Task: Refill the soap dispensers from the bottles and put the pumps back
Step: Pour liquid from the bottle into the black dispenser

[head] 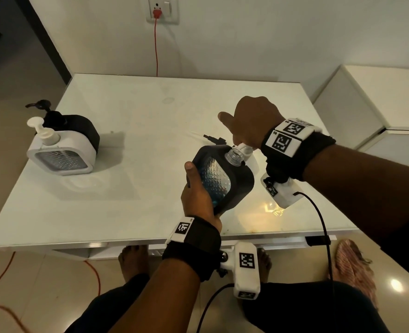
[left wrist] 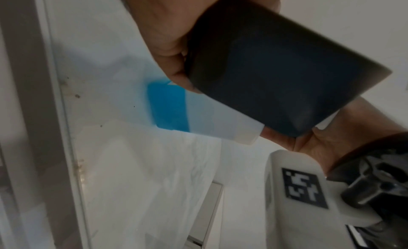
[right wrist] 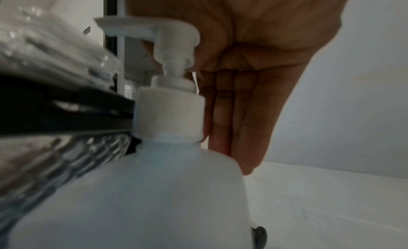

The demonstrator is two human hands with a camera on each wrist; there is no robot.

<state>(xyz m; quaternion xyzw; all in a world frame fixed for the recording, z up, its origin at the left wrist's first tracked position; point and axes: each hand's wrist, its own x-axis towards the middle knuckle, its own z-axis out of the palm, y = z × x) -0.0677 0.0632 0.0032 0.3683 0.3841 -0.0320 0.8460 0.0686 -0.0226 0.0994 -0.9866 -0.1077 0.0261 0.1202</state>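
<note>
White glass covers the one table (head: 131, 207). Three dispensers are counted: a white one (head: 61, 152) and a black one (head: 83, 131) at the far left, pumps fitted, and a third, black-framed dispenser (head: 222, 179), tilted and gripped by the left hand (head: 198, 195). One white refill bottle (right wrist: 154, 191) is pressed at its pump by the right hand (head: 251, 121), fingers extended, nozzle at the open neck (head: 234, 156). One loose black pump (head: 214, 138) lies behind.

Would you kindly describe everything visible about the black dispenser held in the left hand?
The black soap dispenser has a rounded black casing around a clear, diamond-textured window showing blue liquid low inside. Its pump is off, leaving a clear threaded neck open. The left hand grips its lower end, tilting the neck toward the white pump bottle, whose pump head the right hand covers.
</note>
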